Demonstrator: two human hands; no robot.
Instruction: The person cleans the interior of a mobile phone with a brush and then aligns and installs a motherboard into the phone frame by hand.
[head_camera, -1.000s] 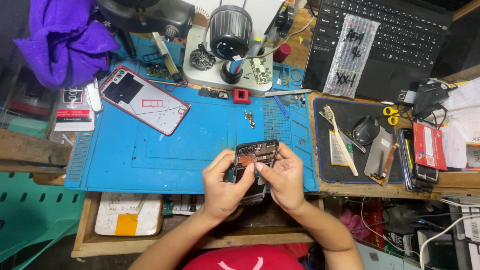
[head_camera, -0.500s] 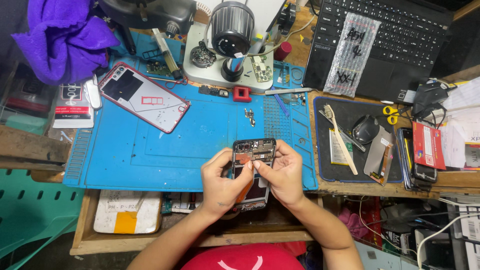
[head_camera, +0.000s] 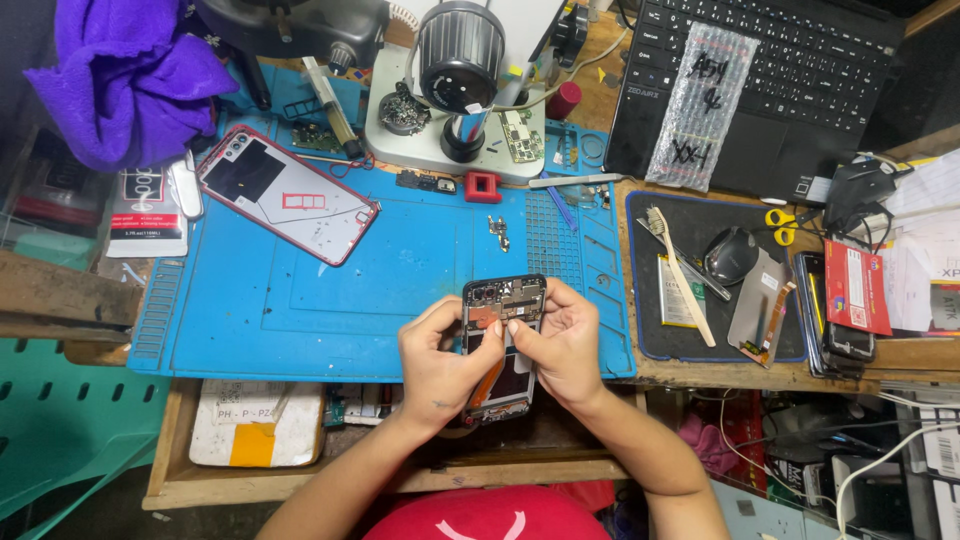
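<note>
An opened phone (head_camera: 503, 300) with its back off shows its circuit board and an orange flex strip. It is held upright over the near edge of the blue work mat (head_camera: 300, 300). My left hand (head_camera: 435, 365) grips its left side, thumb on the inner parts. My right hand (head_camera: 560, 345) holds the right side, with thumb and fingertip pressed on the middle of the board. The phone's lower end sticks out below both hands.
A red-rimmed phone back cover (head_camera: 285, 195) lies on the mat's far left. A microscope (head_camera: 460, 60) stands at the back, a laptop (head_camera: 790, 90) at the far right. A black pad (head_camera: 650, 340) carries a toothbrush, battery and mouse. Purple cloth (head_camera: 120, 80) lies far left.
The phone has been turned from a tilt to upright and brought slightly nearer. My right fingers have moved onto the middle of the board.
</note>
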